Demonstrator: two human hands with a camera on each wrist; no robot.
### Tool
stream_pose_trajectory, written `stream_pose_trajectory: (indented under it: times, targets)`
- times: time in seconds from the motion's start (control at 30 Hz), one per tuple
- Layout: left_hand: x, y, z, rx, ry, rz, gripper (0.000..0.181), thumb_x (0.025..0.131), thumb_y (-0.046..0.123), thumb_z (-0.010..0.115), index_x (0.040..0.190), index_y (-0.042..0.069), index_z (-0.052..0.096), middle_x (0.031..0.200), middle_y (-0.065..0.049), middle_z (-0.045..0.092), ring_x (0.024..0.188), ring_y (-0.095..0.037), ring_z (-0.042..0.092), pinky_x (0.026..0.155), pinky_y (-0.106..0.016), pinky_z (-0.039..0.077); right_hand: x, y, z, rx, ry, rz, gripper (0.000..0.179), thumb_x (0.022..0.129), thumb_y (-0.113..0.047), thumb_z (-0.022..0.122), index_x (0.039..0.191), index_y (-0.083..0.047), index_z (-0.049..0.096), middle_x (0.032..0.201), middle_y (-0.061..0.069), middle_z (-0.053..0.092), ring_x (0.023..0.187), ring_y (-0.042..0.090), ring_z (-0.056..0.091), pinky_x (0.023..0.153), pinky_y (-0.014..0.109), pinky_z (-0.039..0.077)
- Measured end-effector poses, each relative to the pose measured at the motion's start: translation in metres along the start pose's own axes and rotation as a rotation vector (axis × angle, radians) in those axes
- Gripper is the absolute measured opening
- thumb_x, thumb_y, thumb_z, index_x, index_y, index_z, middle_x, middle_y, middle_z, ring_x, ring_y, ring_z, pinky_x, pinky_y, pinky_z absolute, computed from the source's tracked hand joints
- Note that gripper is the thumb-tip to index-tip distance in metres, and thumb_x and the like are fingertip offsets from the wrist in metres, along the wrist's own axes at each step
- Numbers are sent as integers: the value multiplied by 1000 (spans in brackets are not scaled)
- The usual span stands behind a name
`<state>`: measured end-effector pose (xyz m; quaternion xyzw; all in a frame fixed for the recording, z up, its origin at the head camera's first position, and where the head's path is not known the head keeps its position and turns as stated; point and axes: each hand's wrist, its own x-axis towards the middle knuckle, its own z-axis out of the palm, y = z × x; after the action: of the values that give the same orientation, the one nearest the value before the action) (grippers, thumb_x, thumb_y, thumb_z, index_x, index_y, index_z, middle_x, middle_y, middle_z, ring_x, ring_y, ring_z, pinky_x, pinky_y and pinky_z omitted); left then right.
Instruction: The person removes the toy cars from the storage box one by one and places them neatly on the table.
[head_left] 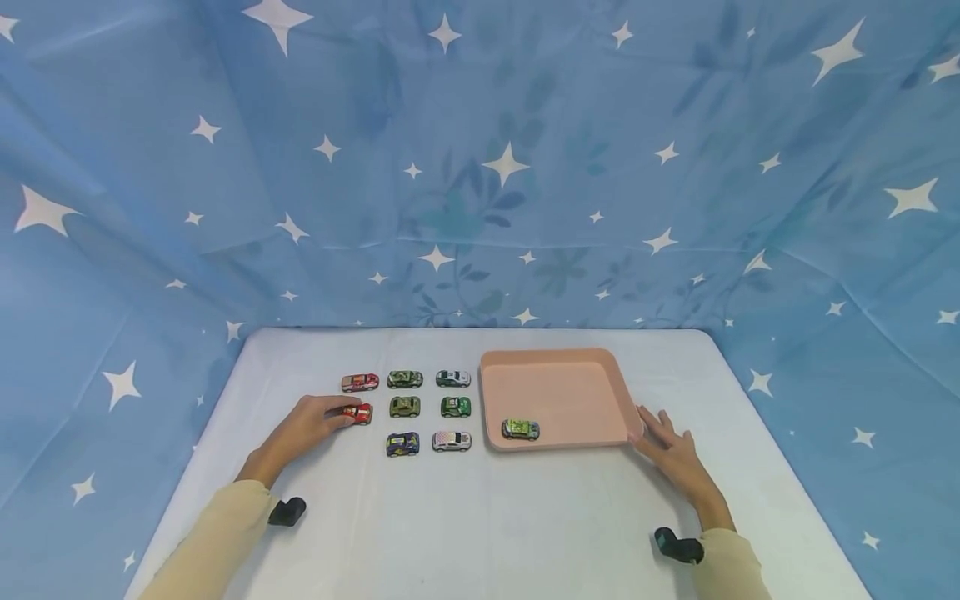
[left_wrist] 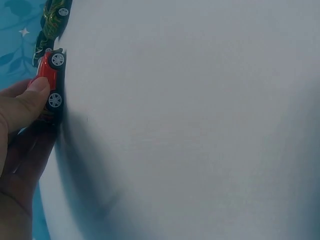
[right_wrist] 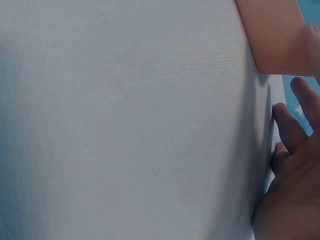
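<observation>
My left hand [head_left: 303,429] pinches a red toy car [left_wrist: 52,75] between thumb and fingers, low at the left end of the middle row of cars. The thumb lies along the car's side, between its two visible wheels. My right hand [head_left: 678,458] is at the front right corner of a shallow pink tray [head_left: 555,444], its thumb touching the wall and its other fingers spread loosely. A green and yellow toy car [head_left: 521,429] sits inside the tray at the front left.
Left of the tray stand more toy cars: a red and tan one [head_left: 360,382], a camouflage one [head_left: 405,379], a white and green one [head_left: 453,378], an olive one [head_left: 405,407], a green one [head_left: 456,407], a blue one [head_left: 402,444] and a white one [head_left: 452,441]. Starred blue cloth [head_left: 480,208] surrounds the white table.
</observation>
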<state>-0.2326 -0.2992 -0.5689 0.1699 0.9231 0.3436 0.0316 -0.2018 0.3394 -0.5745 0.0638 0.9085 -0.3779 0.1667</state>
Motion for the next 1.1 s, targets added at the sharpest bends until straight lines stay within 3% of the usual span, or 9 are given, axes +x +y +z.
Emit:
stream_pose_trajectory:
  times: [0.23, 0.43, 0.73, 0.93, 1.1]
  targets:
    - [0, 1, 0, 12, -6, 10, 31, 94, 5, 81, 125, 0, 78, 120, -18, 77, 116, -39, 70, 96, -57, 55, -1, -2, -1, -1, 8, -13, 90, 103, -57, 61, 173, -18, 22, 175, 27, -5, 152, 58, -26, 110, 86, -9]
    - [-2, 4, -1, 4, 0, -24, 37, 96, 10, 81, 131, 0, 75, 128, -24, 72, 124, -45, 65, 102, -62, 52, -2, -3, -1, -2, 9, -19, 90, 103, -56, 62, 173, -16, 22, 174, 29, -4, 153, 58, -24, 112, 84, -10]
    - [-15, 7, -7, -47, 135, -112, 46, 102, 27, 77, 141, 4, 71, 133, -21, 72, 122, -44, 67, 100, -65, 52, 4, -3, -1, -18, -6, 0, 91, 103, -60, 61, 173, -19, 20, 175, 26, -8, 151, 58, -27, 109, 87, -8]
    - [-15, 6, -9, -83, 198, -114, 66, 104, 40, 73, 160, 12, 53, 156, -22, 54, 140, -50, 51, 109, -73, 41, 4, -4, -2, -11, -9, 5, 92, 102, -60, 61, 173, -19, 19, 175, 26, -8, 151, 58, -28, 109, 87, -10]
    - [-1, 10, -6, -127, 167, -87, 86, 102, 43, 74, 172, 22, 29, 174, -13, 29, 157, -44, 28, 119, -72, 27, 2, -3, 0, 7, -6, 2, 91, 103, -59, 61, 173, -17, 20, 174, 27, -7, 152, 57, -26, 112, 83, -13]
